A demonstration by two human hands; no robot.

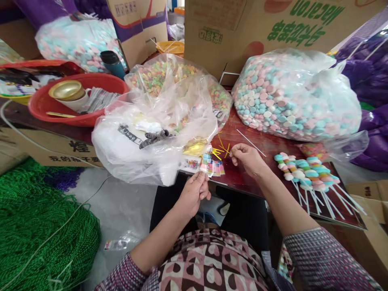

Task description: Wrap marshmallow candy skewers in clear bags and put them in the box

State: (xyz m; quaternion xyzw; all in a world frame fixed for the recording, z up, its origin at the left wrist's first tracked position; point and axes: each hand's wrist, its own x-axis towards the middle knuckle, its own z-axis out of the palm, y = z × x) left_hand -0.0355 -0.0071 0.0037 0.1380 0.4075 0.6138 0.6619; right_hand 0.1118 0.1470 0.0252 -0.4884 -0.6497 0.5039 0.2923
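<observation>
- Left hand (pixel 194 193) is low at the near edge of the table (pixel 273 145), thumb and fingers pinched on the near end of the colourful packets (pixel 212 167).
- Those packets lie in a small fanned stack right on the table edge, half under the hem of the big crumpled clear bag (pixel 157 133).
- Right hand (pixel 247 160) rests on the tabletop just right of the packets, fingertips pressed together and pointing left.
- The fingertips sit right at the scattered yellow ties (pixel 222 149); too small to tell if one is actually held.
- A thin white stick (pixel 251 143) lies slanted on the table, just behind the right hand.
- Further right, a row of candy skewers (pixel 303 171) lies side by side, sticks pointing towards the person.
- Behind them bulges a bag of pastel candies (pixel 291 93); another bag of mixed-colour candies (pixel 169 74) is at centre back.
- Far left is a red basin (pixel 91 101), with a heap of green cord (pixel 36 226) on the floor below.
</observation>
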